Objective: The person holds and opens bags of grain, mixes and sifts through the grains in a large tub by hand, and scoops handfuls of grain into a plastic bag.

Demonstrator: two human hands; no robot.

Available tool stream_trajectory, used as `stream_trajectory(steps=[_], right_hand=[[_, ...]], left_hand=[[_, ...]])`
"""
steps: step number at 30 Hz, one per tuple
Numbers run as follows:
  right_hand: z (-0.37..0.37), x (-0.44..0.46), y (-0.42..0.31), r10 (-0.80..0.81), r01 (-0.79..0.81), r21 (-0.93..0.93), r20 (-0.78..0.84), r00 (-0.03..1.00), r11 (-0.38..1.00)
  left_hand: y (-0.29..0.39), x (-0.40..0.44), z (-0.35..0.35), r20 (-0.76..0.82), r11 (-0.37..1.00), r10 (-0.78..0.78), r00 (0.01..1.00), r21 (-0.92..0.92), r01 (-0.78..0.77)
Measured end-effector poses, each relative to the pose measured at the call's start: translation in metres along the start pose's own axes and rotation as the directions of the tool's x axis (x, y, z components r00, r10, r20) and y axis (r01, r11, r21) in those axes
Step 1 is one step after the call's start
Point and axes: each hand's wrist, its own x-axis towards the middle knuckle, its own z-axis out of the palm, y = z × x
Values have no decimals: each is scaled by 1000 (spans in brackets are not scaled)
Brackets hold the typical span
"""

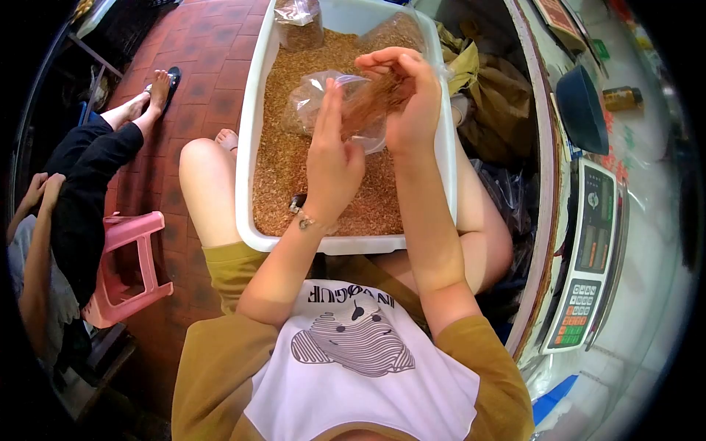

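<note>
A white tub [246, 169] rests between the legs, holding loose brown flakes [283, 176]. Over it, my right hand [412, 95] is curled round a clump of the brown flakes [382, 99], some of which are smeared by motion. My left hand [334, 154] is held flat beside the opening of a clear plastic bag [305, 99], fingers stretched out and pointing away from me. The bag lies on the flakes under both hands. At the tub's far end stand a filled clear bag [300, 29] and another filled bag [393, 35].
A pink stool [125, 272] stands at the left on red floor tiles, near a seated person's legs [110, 147]. To the right, a counter holds a scale [585, 257], a dark bowl [581, 110] and a jar [623, 98]. Brown sacks [500, 103] lie beside the tub.
</note>
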Motion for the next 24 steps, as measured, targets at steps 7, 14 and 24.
stream_trajectory(steps=[7,14,24], right_hand=[[-27,-13,6,-142,135,-94,-74,987,986],[-154,-20,116,-181,-226,-588,-551,815,777],[-155,-46,174,485,-579,-625,-340,806,524]], left_hand=[[2,0,-4,-1,996,-49,999,-72,49],[0,3,-11,-35,975,-107,994,-200,97],[3,5,-13,-64,984,-85,994,-164,73]])
